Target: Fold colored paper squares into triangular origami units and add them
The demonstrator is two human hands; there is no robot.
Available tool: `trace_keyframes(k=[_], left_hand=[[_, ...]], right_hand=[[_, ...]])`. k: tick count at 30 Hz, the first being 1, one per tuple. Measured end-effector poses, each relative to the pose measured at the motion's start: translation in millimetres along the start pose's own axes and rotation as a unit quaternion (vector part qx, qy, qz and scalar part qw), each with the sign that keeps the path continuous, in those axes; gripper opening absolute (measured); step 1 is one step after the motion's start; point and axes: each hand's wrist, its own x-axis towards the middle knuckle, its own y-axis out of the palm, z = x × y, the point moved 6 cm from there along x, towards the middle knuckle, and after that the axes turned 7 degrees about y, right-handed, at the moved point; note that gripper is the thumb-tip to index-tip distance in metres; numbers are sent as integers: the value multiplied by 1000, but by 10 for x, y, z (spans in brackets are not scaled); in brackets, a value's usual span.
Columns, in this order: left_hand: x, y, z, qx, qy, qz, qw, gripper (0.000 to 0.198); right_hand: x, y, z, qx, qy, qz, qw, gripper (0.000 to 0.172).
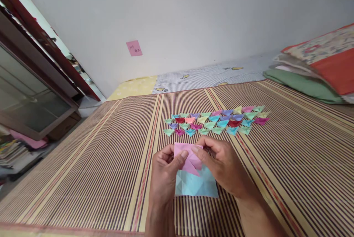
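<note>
A partly folded piece of pink origami paper is held up between both hands. My left hand pinches its left side, thumb on the front face. On the upper right edge, my right hand grips it with the thumb laid across the front. A pointed flap hangs at the paper's lower right. Beneath it, a creased light blue paper sheet lies on the striped mat, its upper part hidden by the pink paper. Beyond my hands, several small folded paper pieces in many colours lie in rows.
The striped bamboo mat covers the bed up to a checked cloth along the wall. Folded bedding and a red patterned pillow are piled at right. A pink note is on the wall. A glass-fronted cabinet stands at left.
</note>
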Motion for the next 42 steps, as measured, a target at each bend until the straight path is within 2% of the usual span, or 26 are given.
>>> trace_keyframes(k=[2, 5, 8, 14, 21, 28, 33, 42], left_hand=[[5, -19, -15, 5, 9, -9, 1000, 20], [18, -52, -68, 41, 40, -19, 998, 21], [23, -61, -109, 73, 63, -18, 995, 22], [18, -54, -107, 68, 68, -12, 995, 23], [19, -77, -121, 85, 87, -23, 992, 24], [10, -53, -206, 116, 129, -17, 985, 17], [-2, -12, -242, 135, 148, 2, 980, 16], [3, -28, -214, 120, 135, -16, 983, 18]], right_hand=[[-6, -68, -9, -5, -8, -7, 1000, 28], [-15, -182, -34, -6, -25, -21, 999, 8], [-30, -249, 6, -23, -71, -37, 997, 26], [-81, -176, 204, -92, -175, -35, 980, 19], [-137, -116, 283, -142, -229, -64, 961, 20], [-136, -107, 285, -127, -211, -41, 968, 19], [-145, -109, 327, -120, -212, -50, 969, 19], [-141, -48, 304, -120, -217, -32, 968, 16]])
